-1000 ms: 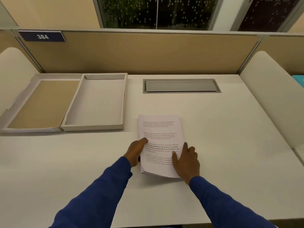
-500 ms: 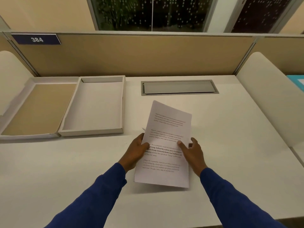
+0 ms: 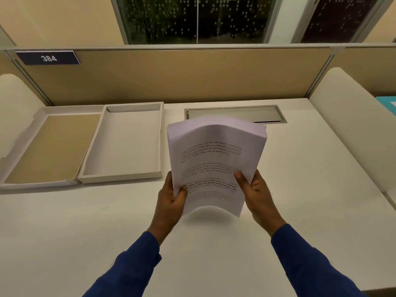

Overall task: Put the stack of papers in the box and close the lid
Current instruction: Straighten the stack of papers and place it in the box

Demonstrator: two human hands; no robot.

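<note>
A thick stack of white printed papers [image 3: 214, 163] is held up off the pale white desk [image 3: 300, 211], tilted toward the camera and bowed so its middle arches upward. The left hand [image 3: 171, 196] grips the stack's lower left edge, thumb pressed on the printed face and fingers [image 3: 169, 181] wrapped behind; the right hand [image 3: 255, 189] grips the lower right edge the same way, thumb on top. Both arms wear dark blue sleeves [image 3: 310, 264].

To the left of the papers, resting on the desk, lies the shallow white cardboard box [image 3: 124, 176] — open, its inside bare. Its flat lid [image 3: 51, 146], with a brown cardboard inner face, lies turned up just beside the box on the far left, touching it along one side.

Behind the stack a grey metal cable hatch [image 3: 235, 113] is set into the desk, in front of a tan partition panel [image 3: 192, 76] bearing a dark blue number plate reading 384 [image 3: 48, 58]
</note>
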